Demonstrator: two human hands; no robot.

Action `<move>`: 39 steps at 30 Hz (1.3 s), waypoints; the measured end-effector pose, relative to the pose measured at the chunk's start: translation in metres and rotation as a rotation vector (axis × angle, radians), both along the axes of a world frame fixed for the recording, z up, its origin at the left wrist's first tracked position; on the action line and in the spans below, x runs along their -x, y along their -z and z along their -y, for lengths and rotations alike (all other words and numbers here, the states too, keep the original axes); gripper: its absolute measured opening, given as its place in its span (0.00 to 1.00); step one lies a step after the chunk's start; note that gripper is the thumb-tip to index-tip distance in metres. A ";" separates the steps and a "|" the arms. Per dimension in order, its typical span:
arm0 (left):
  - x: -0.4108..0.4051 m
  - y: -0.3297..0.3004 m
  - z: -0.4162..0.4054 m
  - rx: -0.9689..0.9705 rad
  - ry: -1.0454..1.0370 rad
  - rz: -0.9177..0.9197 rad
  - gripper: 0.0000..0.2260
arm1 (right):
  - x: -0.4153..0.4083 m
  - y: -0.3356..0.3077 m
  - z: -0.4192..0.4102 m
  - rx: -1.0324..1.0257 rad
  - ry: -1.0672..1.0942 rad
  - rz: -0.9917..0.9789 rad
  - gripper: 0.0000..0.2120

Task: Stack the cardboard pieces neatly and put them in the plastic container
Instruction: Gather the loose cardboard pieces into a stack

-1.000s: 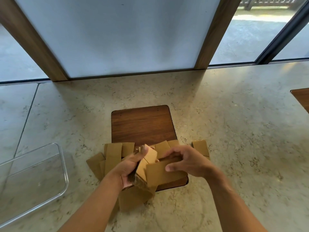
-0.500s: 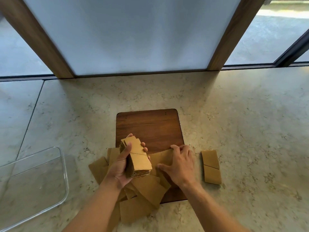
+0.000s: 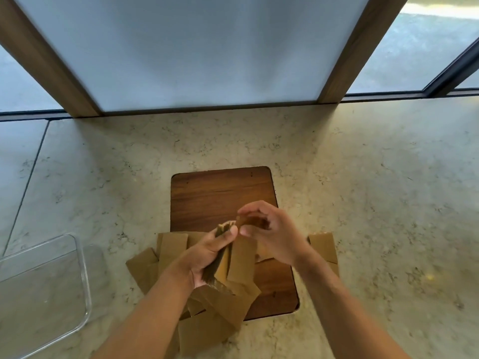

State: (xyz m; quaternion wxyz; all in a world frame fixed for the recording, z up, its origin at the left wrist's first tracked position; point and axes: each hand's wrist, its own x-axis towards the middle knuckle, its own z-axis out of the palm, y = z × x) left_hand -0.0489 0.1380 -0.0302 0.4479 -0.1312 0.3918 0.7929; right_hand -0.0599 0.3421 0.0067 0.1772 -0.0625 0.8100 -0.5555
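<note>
Loose cardboard pieces (image 3: 171, 248) around wooden board (image 3: 223, 193)

A pale marbled stone counter (image 3: 363, 203) fills the lower view, with a seam (image 3: 26, 182) running down at nine o'clock. Set into it at centre is a dark wooden board (image 3: 220, 195) with rounded corners. At twelve o'clock stands a frosted white panel (image 3: 202, 47), framed by two slanting wooden posts (image 3: 44, 58) (one at eleven, its twin at one). Beyond, at two o'clock, sunlit paving (image 3: 425, 42) shows through glass, probably a terrace.
</note>
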 end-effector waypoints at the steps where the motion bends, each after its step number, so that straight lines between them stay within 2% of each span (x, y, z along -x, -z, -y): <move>1: -0.003 0.001 -0.003 -0.035 -0.008 0.026 0.34 | -0.003 0.004 0.012 -0.007 0.107 -0.070 0.15; 4: -0.007 0.010 -0.009 -0.040 -0.116 0.090 0.41 | -0.010 0.018 0.026 -0.032 0.401 -0.197 0.15; 6: -0.007 0.014 -0.007 -0.122 -0.219 0.098 0.38 | -0.016 0.027 0.016 -0.095 0.510 -0.223 0.11; 7: -0.007 0.016 -0.005 -0.149 -0.267 0.120 0.38 | -0.020 0.033 0.006 -0.210 0.495 -0.184 0.09; 9: -0.007 0.017 0.003 -0.135 -0.324 0.162 0.40 | -0.032 0.044 -0.011 -0.556 0.205 -0.035 0.22; 11: -0.009 0.018 0.013 -0.108 -0.364 0.165 0.41 | -0.043 0.051 -0.018 -0.803 -0.048 -0.011 0.33; 13: -0.011 0.019 0.020 -0.117 -0.416 0.145 0.35 | -0.049 0.051 -0.018 -0.867 -0.024 -0.064 0.29; 15: -0.013 0.018 0.023 -0.142 -0.468 0.133 0.27 | -0.049 0.047 -0.017 -0.791 0.081 -0.059 0.23; 17: -0.015 0.016 0.023 -0.160 -0.501 0.152 0.24 | -0.043 0.042 -0.015 -0.557 0.243 0.053 0.17; 19: -0.017 0.013 0.022 -0.145 -0.510 0.172 0.26 | -0.037 0.035 -0.013 -0.274 0.385 0.144 0.09; 22: -0.021 0.007 0.020 -0.112 -0.472 0.190 0.29 | -0.035 0.025 -0.001 0.061 0.412 0.172 0.15; 24: -0.023 0.002 0.018 -0.083 -0.439 0.197 0.32 | -0.035 0.019 0.004 0.193 0.444 0.138 0.14; 27: -0.025 -0.003 0.015 -0.057 -0.430 0.141 0.38 | -0.031 0.006 0.015 0.372 0.603 0.247 0.11; 29: -0.026 -0.004 0.010 -0.011 -0.409 0.090 0.39 | -0.033 0.002 0.029 0.308 0.580 0.300 0.11; 31: -0.028 -0.006 0.005 0.073 -0.383 0.068 0.36 | -0.044 0.003 0.050 0.022 0.406 0.268 0.12; 32: -0.028 -0.006 0.003 0.106 -0.395 0.074 0.35 | -0.049 0.006 0.057 -0.111 0.321 0.240 0.15; 34: -0.029 -0.002 0.000 0.151 -0.460 0.059 0.31 | -0.055 0.011 0.060 -0.224 0.273 0.229 0.22; 36: -0.029 0.002 -0.003 0.225 -0.520 -0.030 0.28 | -0.058 0.012 0.051 -0.112 0.340 0.381 0.30; 38: -0.028 0.002 -0.010 0.287 -0.598 -0.130 0.31 | -0.065 0.010 0.044 0.196 0.434 0.712 0.37; 39: -0.028 0.001 -0.014 0.294 -0.613 -0.183 0.32 | -0.071 0.012 0.041 0.407 0.438 0.860 0.37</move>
